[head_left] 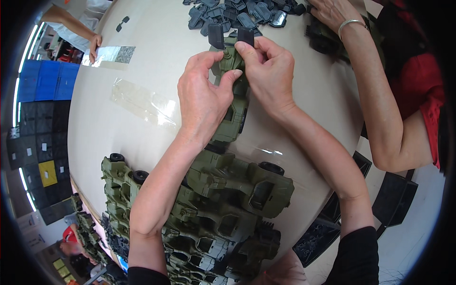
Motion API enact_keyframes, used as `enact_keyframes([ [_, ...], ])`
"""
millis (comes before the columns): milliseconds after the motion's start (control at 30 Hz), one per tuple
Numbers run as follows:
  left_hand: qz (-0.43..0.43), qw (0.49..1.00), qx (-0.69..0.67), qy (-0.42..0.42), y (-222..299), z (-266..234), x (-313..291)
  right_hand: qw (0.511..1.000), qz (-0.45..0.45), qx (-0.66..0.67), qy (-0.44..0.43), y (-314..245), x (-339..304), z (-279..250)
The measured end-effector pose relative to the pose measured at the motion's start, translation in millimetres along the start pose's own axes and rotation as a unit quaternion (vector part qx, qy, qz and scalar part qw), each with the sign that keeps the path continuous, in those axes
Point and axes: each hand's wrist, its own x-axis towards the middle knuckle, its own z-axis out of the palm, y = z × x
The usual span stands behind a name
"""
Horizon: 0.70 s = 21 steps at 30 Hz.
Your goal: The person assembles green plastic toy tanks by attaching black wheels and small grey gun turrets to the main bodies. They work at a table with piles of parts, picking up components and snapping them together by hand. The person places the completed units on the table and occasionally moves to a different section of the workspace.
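Nearest you, a heap of green toy trucks [228, 199] waits at the table [156, 52] edge; whether they're finished, can't tell. Just beyond, your left hand [204, 97] and right hand [266, 71] pinch one truck [233, 111] between them, fingers closed on its upper end, two dark panels [231, 36] at the fingertips, seemingly mid-fit. Farther off, a pile of dark parts [242, 14] lies w/ plenty left, beside a co-worker's hand [332, 12].
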Motion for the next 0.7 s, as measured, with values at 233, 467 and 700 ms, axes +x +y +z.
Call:
enact_keyframes([
  [233, 0.026, 1.0, -0.008, 0.009, -8.0, -2.1, 0.7, 0.995, 0.034, -0.011, -0.095, 0.4, 8.1, -10.1],
  [467, -0.128, 0.976, -0.166, -0.059, -19.8, -12.0, 6.9, 0.985, 0.076, 0.156, -0.019, 4.6, -16.0, -6.4],
  [700, -0.118, 0.972, -0.185, -0.086, -28.4, -25.1, 5.2, 0.977, 0.096, 0.14, -0.131, 15.1, 8.4, 7.5],
])
